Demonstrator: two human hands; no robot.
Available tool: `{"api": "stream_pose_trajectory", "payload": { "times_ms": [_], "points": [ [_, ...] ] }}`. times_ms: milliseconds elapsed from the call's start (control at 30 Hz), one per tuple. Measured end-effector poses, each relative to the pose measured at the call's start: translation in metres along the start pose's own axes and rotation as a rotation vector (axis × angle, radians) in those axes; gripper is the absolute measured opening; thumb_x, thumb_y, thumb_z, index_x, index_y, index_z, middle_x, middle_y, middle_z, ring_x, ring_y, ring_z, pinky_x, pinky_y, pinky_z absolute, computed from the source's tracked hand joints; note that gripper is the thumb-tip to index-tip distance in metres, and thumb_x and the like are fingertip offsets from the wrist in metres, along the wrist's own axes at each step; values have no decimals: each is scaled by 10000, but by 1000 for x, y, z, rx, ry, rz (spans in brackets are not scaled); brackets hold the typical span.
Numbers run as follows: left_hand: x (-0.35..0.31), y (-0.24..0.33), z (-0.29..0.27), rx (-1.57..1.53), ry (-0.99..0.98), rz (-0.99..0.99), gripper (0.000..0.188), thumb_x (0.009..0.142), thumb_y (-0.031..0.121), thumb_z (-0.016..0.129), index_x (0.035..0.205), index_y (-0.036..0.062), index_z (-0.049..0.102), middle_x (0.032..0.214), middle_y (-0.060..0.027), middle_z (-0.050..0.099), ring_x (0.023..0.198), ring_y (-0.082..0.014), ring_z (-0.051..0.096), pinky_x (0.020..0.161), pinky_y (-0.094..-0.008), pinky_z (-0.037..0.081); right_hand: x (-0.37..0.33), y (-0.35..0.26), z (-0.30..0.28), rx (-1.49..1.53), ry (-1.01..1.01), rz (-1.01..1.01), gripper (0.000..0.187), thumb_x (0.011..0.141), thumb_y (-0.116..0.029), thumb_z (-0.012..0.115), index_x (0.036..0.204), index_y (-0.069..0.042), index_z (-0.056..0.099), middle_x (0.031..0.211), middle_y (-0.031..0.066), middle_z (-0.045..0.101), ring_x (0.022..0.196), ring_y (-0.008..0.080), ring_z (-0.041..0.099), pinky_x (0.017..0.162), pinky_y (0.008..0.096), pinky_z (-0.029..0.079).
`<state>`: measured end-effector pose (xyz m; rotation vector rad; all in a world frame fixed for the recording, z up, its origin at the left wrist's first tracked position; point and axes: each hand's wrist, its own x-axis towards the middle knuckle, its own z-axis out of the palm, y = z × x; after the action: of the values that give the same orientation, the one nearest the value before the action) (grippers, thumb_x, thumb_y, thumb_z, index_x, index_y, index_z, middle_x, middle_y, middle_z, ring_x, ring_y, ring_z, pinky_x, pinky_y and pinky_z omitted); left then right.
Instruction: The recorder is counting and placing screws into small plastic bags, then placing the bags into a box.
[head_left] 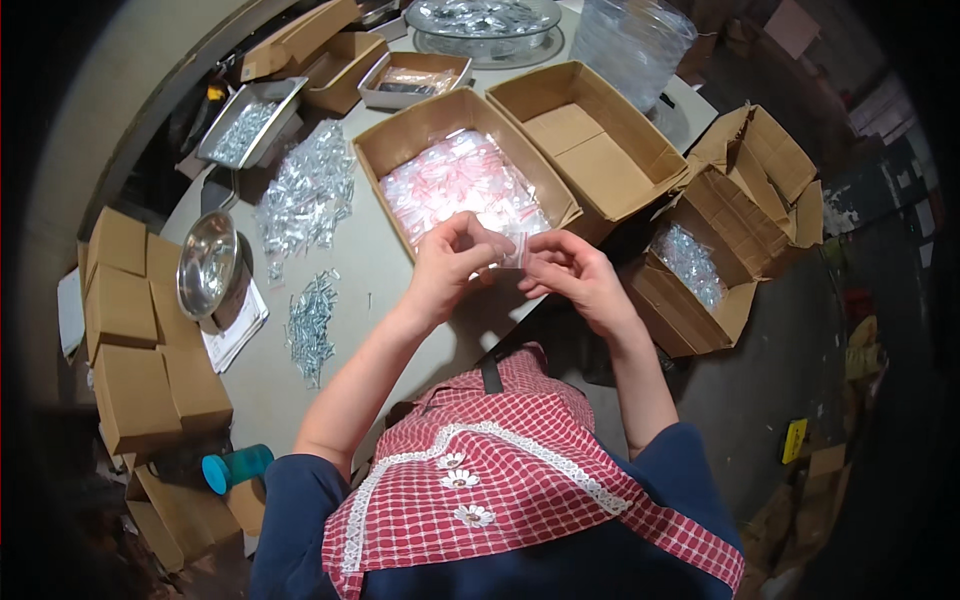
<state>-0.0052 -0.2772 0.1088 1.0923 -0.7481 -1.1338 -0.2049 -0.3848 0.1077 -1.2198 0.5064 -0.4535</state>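
Between my two hands is a small clear zip bag (517,251), held over the near edge of a cardboard box. My left hand (452,262) is closed, pinching the bag's left side with thumb and forefinger. On the other side, my right hand (577,274) has its fingers bent and closed at the bag's right edge. What is inside the bag is too small to make out. Just beyond, the box (388,150) holds a heap of flat zip bags (455,185) with red strips. Loose screws (311,325) lie in a pile left of my left forearm.
Filled clear bags (310,190) are heaped on the table (262,375), near a steel bowl (207,266) and a metal tray of screws (245,130). An open carton (575,135) stands back right; another carton (690,315) with filled bags is right. A teal cup (238,468) lies left.
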Motion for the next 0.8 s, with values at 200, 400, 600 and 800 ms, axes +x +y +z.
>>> {"api": "stream_pose_trajectory", "payload": {
  "times_ms": [200, 400, 600, 800],
  "points": [
    [-52, 2, -27, 61, 55, -14, 188, 935, 135, 779, 1009, 20, 651, 943, -65, 732, 805, -96, 672, 661, -249, 529, 10, 11, 43, -17, -107, 33, 190, 966, -79, 741, 1109, 23, 667, 983, 67, 708, 799, 127, 715, 707, 271, 609],
    [-111, 4, -63, 266, 225, -39, 121, 962, 133, 734, 995, 20, 706, 828, -32, 725, 746, -90, 679, 599, -239, 514, 15, 15, 98, -121, -268, 234, 123, 992, -85, 698, 1015, 35, 679, 871, 76, 708, 738, 133, 703, 633, 261, 581],
    [-162, -2, -79, 159, 344, -49, 109, 958, 116, 733, 991, 15, 709, 805, -32, 721, 727, -90, 676, 589, -249, 521, 16, 35, 136, -392, -462, 173, 225, 980, -178, 741, 874, -23, 616, 689, -3, 617, 596, 55, 574, 511, 230, 426],
    [-196, -6, -87, 41, 370, -18, 146, 947, 139, 746, 1001, 12, 698, 898, -60, 737, 794, -122, 697, 623, -266, 541, 10, 55, 170, -403, -483, 28, 298, 934, -183, 792, 787, -27, 585, 668, -51, 556, 641, 5, 452, 553, 220, 342]
  ]
}}
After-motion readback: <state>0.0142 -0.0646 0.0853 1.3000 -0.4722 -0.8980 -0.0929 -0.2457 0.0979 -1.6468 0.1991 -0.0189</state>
